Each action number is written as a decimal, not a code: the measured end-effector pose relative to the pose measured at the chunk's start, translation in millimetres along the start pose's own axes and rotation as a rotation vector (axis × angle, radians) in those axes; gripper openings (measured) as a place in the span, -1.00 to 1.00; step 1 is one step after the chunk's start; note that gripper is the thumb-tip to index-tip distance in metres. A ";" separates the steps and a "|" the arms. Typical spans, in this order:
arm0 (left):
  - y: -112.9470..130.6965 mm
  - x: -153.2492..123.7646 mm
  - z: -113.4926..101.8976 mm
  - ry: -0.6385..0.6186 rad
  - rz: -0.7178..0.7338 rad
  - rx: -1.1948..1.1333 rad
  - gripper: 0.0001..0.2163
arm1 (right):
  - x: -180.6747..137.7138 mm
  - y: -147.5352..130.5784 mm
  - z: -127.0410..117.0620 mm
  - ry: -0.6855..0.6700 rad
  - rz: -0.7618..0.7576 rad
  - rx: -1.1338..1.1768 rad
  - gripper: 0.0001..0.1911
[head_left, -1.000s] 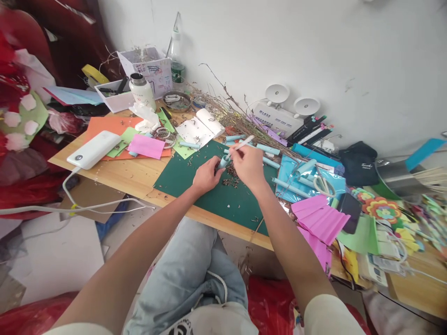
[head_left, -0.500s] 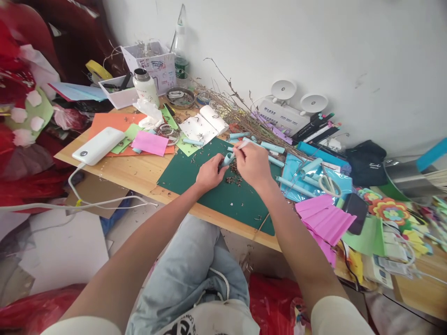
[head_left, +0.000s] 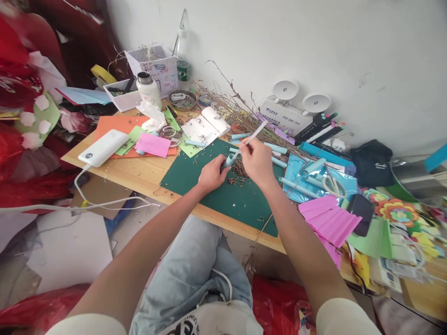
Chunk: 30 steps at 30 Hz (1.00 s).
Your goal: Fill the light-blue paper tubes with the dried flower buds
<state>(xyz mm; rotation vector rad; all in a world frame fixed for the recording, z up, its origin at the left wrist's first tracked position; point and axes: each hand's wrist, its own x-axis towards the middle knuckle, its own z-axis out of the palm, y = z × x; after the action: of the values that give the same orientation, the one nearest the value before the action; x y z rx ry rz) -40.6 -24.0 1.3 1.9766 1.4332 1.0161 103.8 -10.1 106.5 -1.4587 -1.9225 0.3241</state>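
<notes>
A home craft corner is shown. A wooden table [head_left: 139, 174] is pushed against a plain white wall and is covered with a green cutting mat [head_left: 223, 195], coloured paper sheets [head_left: 117, 124], pink folded paper [head_left: 328, 218], scissors [head_left: 331, 184], marker pens [head_left: 319, 128] and dried twigs [head_left: 230, 109]. Paper flowers [head_left: 398, 211] are seen at the right, red fabric at the far left.

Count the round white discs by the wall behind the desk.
2. The left disc and the right disc stand side by side on a white box against the wall, behind the dried twigs. None looks hidden.
</notes>
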 end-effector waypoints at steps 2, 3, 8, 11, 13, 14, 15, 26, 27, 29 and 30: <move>0.2 0.1 -0.1 -0.003 -0.008 0.005 -0.88 | -2.3 -2.7 -0.4 -0.076 -0.033 0.024 -0.84; 0.2 0.2 0.0 -0.001 -0.012 0.008 -0.88 | -3.2 -3.5 -0.8 -0.088 -0.045 0.035 -0.84; -0.3 0.3 0.6 0.002 0.001 0.012 -0.88 | -6.5 -0.2 0.1 -0.003 -0.041 0.100 -0.78; -0.2 0.2 0.7 0.004 -0.003 0.020 -0.88 | -7.9 3.8 2.8 -0.003 -0.092 0.088 -0.77; 0.2 0.2 0.4 0.000 -0.007 0.018 -0.88 | -8.2 5.6 4.4 0.050 -0.097 0.055 -0.73; 0.4 0.1 0.2 -0.004 -0.008 0.016 -0.88 | -8.3 6.3 5.1 0.058 -0.100 0.042 -0.72; 0.7 0.1 -0.1 -0.009 -0.010 0.014 -0.88 | -8.4 6.8 6.0 0.052 -0.109 0.031 -0.72; 0.7 0.0 -0.9 -0.008 -0.001 0.024 -0.87 | -15.8 4.1 13.7 0.142 0.008 0.077 -0.69; 0.4 0.1 -0.8 -0.009 0.000 0.025 -0.87 | -15.5 4.2 14.0 0.145 0.038 0.108 -0.69; 0.0 0.3 -0.6 -0.009 0.004 0.024 -0.88 | -14.2 5.6 14.5 0.124 0.065 0.153 -0.73; -0.1 0.4 -0.5 -0.008 0.005 0.023 -0.88 | -13.5 6.9 14.8 0.120 0.069 0.168 -0.74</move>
<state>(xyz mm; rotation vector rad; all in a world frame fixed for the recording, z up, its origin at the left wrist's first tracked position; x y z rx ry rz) -41.0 -23.6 1.7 1.9992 1.4430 0.9968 101.0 -17.2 86.7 -1.4033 -1.7106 0.4106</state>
